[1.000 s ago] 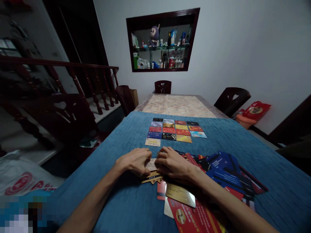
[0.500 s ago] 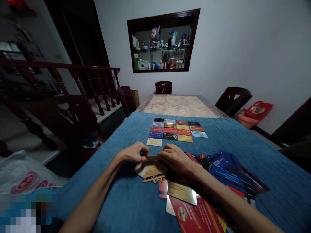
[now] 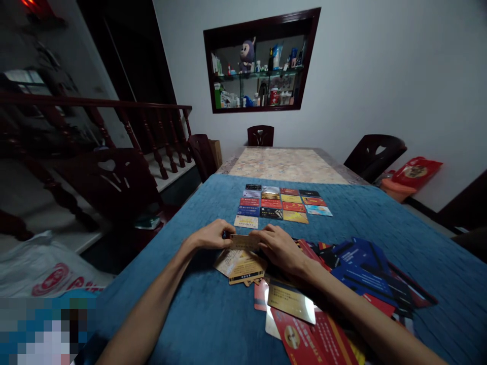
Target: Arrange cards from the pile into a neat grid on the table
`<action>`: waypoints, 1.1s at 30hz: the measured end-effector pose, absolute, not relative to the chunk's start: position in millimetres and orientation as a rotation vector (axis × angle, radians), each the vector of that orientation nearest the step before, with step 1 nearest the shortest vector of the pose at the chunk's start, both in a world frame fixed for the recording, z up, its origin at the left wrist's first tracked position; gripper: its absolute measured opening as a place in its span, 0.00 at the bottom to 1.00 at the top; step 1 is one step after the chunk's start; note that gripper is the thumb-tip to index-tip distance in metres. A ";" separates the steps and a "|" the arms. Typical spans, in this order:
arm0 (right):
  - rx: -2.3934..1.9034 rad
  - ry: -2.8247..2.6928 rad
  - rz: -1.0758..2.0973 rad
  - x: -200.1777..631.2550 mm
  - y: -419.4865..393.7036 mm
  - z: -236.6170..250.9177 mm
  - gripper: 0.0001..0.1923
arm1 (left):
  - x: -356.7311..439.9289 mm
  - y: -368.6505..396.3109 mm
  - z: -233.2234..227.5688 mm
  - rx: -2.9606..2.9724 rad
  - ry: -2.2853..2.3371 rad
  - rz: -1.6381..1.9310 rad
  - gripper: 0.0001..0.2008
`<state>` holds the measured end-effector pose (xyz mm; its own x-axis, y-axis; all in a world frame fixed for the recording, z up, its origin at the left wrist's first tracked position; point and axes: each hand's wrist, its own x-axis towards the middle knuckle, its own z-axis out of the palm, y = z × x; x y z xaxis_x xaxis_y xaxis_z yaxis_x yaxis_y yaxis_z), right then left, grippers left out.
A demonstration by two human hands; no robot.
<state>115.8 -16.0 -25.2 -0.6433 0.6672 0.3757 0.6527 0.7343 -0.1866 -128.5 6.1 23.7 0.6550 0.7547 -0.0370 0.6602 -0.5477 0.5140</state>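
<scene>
At lower right a loose heap of cards [image 3: 342, 284] crowds the table [image 3: 182, 284]; lower left lies bare blue cloth. At centre, the left hand [image 3: 208, 236] and right hand [image 3: 279, 246] each pinch an end of a tan card [image 3: 243, 242]. Beyond, a card grid [image 3: 281, 205] sits mid-frame.

One head-worn view only, looking forward and down along a blue-covered table [image 3: 380, 213] from its near end. Close in, low in the frame, both forearms reach in from the bottom edge, the left hand [image 3: 207, 237] and right hand [image 3: 279, 247] meeting near centre. Farther off the lens takes in the card grid [image 3: 283, 205], the far chair [image 3: 261, 136] and the wall niche [image 3: 261, 63]; wide-angle bending shows at the edges
</scene>
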 end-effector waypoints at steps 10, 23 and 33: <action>-0.946 -2.475 -0.075 115.4 -17.2 -25.3 0.16 | -130.5 9.0 20.8 2.329 1.089 0.348 0.10; -1.030 -2.405 -0.485 112.0 -21.6 -18.9 0.23 | -129.9 11.0 20.9 2.250 1.188 0.556 0.09; -0.966 -2.262 -0.588 112.3 -21.0 -23.1 0.19 | -126.0 14.6 14.9 2.269 1.190 0.723 0.09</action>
